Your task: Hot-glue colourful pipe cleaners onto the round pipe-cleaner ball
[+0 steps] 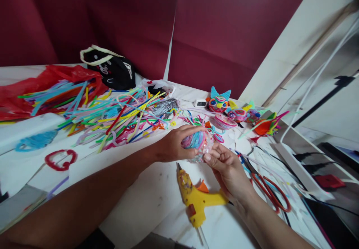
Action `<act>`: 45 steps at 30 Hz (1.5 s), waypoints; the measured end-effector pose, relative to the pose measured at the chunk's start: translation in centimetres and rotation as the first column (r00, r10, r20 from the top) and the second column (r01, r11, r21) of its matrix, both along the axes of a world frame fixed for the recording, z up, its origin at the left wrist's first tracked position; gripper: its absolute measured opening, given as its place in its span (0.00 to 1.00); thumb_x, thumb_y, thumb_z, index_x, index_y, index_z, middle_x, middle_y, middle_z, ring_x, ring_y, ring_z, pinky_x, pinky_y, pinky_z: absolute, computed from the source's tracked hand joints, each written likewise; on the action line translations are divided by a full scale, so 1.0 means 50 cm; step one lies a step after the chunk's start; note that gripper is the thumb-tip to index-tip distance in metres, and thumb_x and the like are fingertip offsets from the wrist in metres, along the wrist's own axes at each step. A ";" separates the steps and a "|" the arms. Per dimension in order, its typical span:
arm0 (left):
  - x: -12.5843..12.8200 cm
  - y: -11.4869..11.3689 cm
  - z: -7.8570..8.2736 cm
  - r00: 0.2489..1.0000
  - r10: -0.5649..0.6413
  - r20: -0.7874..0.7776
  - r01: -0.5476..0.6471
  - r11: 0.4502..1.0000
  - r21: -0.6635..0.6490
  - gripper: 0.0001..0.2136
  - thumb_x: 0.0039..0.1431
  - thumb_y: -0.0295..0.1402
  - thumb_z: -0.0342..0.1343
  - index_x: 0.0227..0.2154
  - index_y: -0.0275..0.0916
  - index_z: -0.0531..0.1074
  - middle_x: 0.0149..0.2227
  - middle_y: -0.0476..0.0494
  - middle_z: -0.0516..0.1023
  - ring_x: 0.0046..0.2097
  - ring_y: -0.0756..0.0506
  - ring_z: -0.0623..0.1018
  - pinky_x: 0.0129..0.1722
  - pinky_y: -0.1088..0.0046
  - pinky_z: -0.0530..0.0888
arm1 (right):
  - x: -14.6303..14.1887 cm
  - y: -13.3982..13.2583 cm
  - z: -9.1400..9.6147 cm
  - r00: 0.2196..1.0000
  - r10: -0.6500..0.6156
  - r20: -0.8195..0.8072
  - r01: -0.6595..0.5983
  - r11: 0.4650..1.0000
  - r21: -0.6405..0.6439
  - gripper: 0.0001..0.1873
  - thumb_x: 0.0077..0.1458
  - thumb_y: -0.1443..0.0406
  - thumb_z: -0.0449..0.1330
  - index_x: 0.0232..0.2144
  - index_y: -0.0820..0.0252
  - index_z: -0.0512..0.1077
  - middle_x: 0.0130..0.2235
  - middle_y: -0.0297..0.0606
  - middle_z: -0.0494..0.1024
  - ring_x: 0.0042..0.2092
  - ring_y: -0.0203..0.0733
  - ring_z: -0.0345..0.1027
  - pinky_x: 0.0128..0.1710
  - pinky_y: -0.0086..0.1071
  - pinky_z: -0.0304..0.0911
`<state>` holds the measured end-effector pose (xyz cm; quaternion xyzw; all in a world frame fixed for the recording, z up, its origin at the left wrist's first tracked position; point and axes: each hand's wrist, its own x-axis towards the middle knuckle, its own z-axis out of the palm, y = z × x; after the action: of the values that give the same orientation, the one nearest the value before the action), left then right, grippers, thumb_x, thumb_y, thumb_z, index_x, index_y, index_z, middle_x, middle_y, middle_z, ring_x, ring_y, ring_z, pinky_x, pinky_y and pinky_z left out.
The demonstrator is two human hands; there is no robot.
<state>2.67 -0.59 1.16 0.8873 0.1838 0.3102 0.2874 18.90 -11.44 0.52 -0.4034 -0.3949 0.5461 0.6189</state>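
My left hand (175,144) is wrapped round a ball (198,144) wound with pink, blue and purple pipe cleaners, holding it just above the white table (146,196). My right hand (228,170) meets the ball from the right, its fingertips pinching at the ball's lower right side. A yellow glue gun (196,198) lies on the table right below both hands. Red-handled scissors (269,191) lie just right of my right wrist.
A big heap of loose coloured pipe cleaners (112,116) covers the table's left and middle, spilling from a red plastic bag (50,80). A black pouch (110,69) sits behind it. Finished coiled figures (220,101) stand at the back right. A red loop (60,159) lies at left.
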 end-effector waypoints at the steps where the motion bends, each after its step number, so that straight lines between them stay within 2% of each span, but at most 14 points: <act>1: 0.000 -0.001 0.001 1.000 0.001 0.000 -0.001 1.000 -0.005 0.31 0.49 0.32 0.57 0.59 0.41 0.64 0.60 0.39 0.69 0.60 0.39 0.69 0.61 0.59 0.64 | 0.000 0.000 0.000 1.000 -0.002 0.003 0.002 1.000 -0.001 0.12 0.42 0.64 0.73 0.27 0.57 0.74 0.28 0.29 0.75 0.31 0.34 0.66 0.38 0.28 0.61; 14: 0.005 -0.012 0.004 0.999 0.013 0.032 -0.011 0.999 -0.038 0.31 0.45 0.30 0.56 0.57 0.41 0.67 0.58 0.40 0.70 0.59 0.38 0.70 0.60 0.60 0.66 | -0.005 -0.002 -0.007 0.999 0.005 0.032 -0.005 1.000 -0.014 0.12 0.45 0.64 0.71 0.31 0.58 0.73 0.34 0.35 0.80 0.35 0.39 0.71 0.40 0.32 0.62; 27: 0.007 -0.007 -0.002 1.000 0.004 0.022 -0.003 0.999 -0.042 0.31 0.45 0.29 0.54 0.58 0.38 0.66 0.56 0.39 0.71 0.58 0.39 0.71 0.60 0.61 0.66 | -0.005 -0.001 -0.009 1.000 -0.007 -0.029 0.006 1.000 -0.020 0.12 0.42 0.65 0.73 0.28 0.58 0.74 0.30 0.30 0.77 0.33 0.34 0.69 0.40 0.28 0.63; 36: 0.003 -0.008 0.008 1.000 -0.011 -0.020 0.010 0.998 -0.061 0.31 0.47 0.31 0.54 0.58 0.37 0.65 0.57 0.37 0.70 0.58 0.38 0.71 0.59 0.61 0.67 | -0.005 -0.004 -0.006 0.999 0.016 -0.030 -0.017 1.000 -0.025 0.11 0.44 0.66 0.72 0.29 0.57 0.74 0.32 0.32 0.80 0.35 0.36 0.71 0.42 0.30 0.63; 45: 0.001 -0.007 0.010 0.999 -0.018 -0.034 0.016 0.998 -0.052 0.31 0.47 0.32 0.54 0.58 0.35 0.65 0.58 0.35 0.70 0.58 0.37 0.71 0.59 0.60 0.66 | -0.007 -0.003 -0.007 0.999 0.006 -0.043 -0.007 0.999 -0.033 0.12 0.42 0.66 0.73 0.30 0.58 0.74 0.31 0.32 0.80 0.34 0.34 0.71 0.40 0.27 0.64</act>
<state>2.74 -0.95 1.67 0.8863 0.1891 0.2876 0.3099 18.53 -11.61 0.15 -0.4005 -0.3740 0.5630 0.6187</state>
